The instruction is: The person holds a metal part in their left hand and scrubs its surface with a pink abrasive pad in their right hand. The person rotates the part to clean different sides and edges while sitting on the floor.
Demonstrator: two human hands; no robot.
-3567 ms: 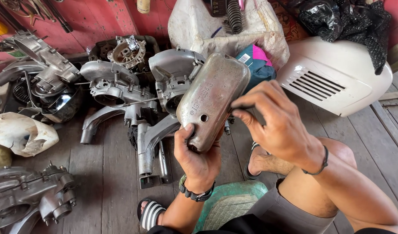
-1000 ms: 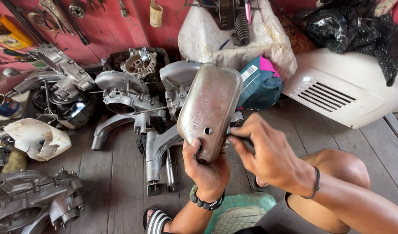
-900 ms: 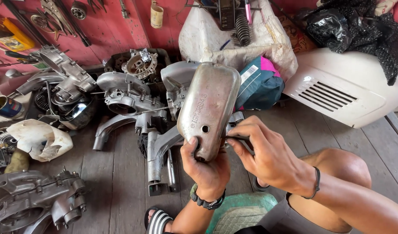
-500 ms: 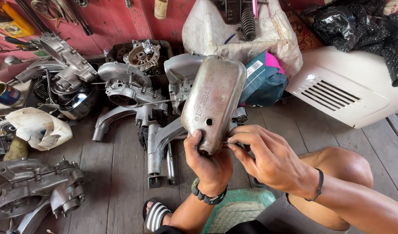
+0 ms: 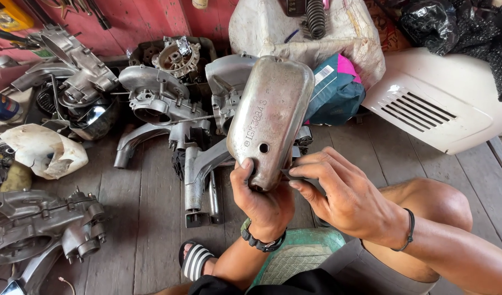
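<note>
Worn floorboards (image 5: pixel 152 218) strewn with engine casings (image 5: pixel 152 101) lie under the work, where the right hand's fingers (image 5: pixel 311 170) pinch a small dark scrap, seemingly abrasive paper (image 5: pixel 288 174), against the lower right edge of a dull, rounded metal cover (image 5: pixel 270 117). The left hand (image 5: pixel 259 199) is clenched around the cover's bottom end, thumb beside its small hole, holding it upright above the floor. Judging by the tarnish over most of its face, cleaning has barely begun and nearly all remains.
</note>
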